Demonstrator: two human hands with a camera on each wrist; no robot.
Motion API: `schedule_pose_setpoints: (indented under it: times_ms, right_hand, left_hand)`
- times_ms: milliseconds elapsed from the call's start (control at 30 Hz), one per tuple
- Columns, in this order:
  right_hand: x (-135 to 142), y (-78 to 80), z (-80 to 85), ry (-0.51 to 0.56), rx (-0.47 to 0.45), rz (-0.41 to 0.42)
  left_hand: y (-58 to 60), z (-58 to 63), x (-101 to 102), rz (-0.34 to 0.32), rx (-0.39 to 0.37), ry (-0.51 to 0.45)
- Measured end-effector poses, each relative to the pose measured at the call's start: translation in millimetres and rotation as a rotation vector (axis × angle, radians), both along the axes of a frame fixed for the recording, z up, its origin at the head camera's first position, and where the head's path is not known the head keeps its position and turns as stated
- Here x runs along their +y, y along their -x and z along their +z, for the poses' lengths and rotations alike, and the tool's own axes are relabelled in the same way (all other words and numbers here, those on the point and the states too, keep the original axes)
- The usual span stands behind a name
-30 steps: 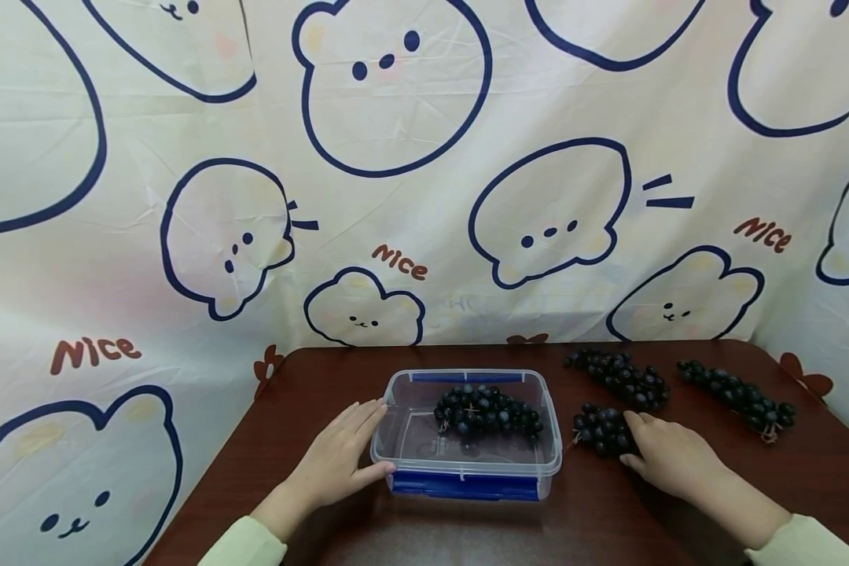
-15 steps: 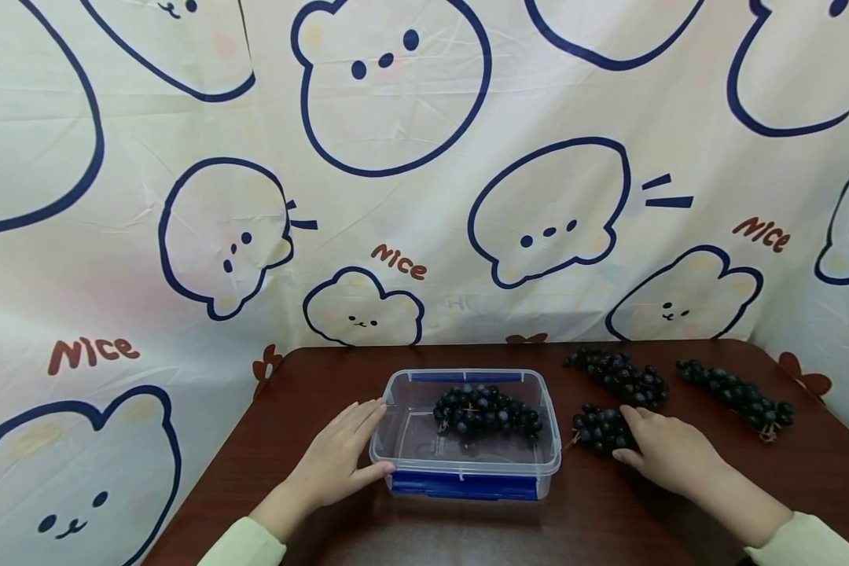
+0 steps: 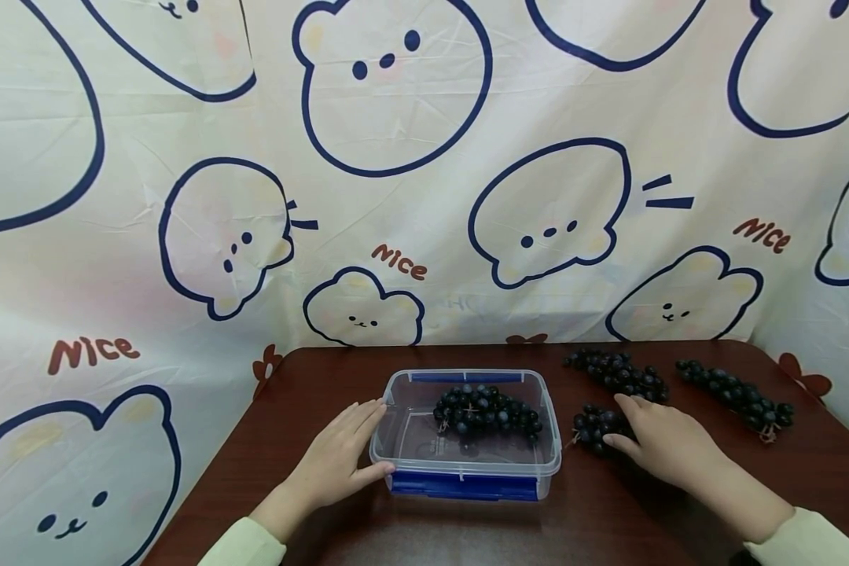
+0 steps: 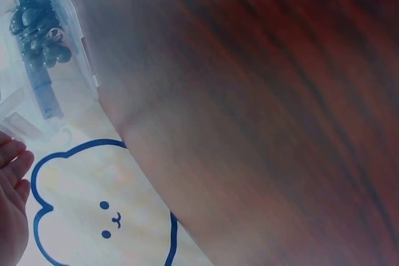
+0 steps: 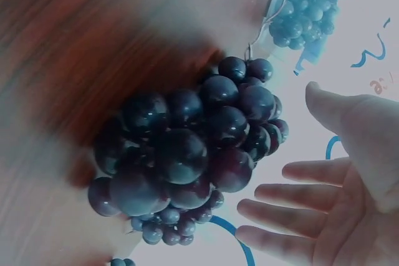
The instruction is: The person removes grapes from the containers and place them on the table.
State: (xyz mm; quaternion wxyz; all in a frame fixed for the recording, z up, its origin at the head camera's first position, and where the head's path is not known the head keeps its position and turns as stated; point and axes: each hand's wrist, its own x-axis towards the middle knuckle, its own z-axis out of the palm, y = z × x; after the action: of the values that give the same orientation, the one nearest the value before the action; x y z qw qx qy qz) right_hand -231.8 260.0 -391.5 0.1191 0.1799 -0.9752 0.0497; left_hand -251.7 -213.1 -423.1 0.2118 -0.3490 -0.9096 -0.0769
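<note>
My left hand [image 3: 339, 456] rests against the left side of a clear plastic box [image 3: 424, 464] with blue clips, its fingers straight and its thumb at the front corner. Inside the box lies a bunch of dark grapes [image 3: 486, 411]. My right hand [image 3: 668, 442] is over a second bunch of grapes [image 3: 594, 428], just right of the box. In the right wrist view, that hand [image 5: 336, 197] has straight, spread fingers and a raised thumb beside the grapes [image 5: 187, 147]. I cannot tell whether it touches them. Part of this bunch is hidden under the hand in the head view.
Behind the right hand lies another bunch of grapes [image 3: 619, 373], and one more bunch [image 3: 739, 397] sits farther right. All stand on a dark brown wooden table [image 3: 325, 369]. A white cloth [image 3: 439, 220] with cartoon bears hangs behind the table.
My right hand has shifted a little to the left and up, so it covers more of the near bunch. The left hand and the box have stayed still.
</note>
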Motion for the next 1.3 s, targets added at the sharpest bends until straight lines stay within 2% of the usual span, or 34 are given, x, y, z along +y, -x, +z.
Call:
schedule_pose_setpoints:
  times_ms: [300,667,1033,1300]
  right_hand:
    - [-8,3.6,9.9,0.019,0.085,0.003]
    - [-26,7.7,26.1,0.058,0.178,0.044]
    - [-50,15.4,32.3,0.087,0.244,0.120]
    - [-71,22.0,32.6,0.095,0.296,0.205]
  left_hand:
    - [0.1,-0.1,0,-0.010,0.001,-0.007]
    - [1.9,-0.3,0,-0.009,0.003,0.001]
    - [1.6,0.6,1,-0.012,-0.007,-0.006]
    - [1.4,-0.6,1,-0.011,-0.001,-0.004]
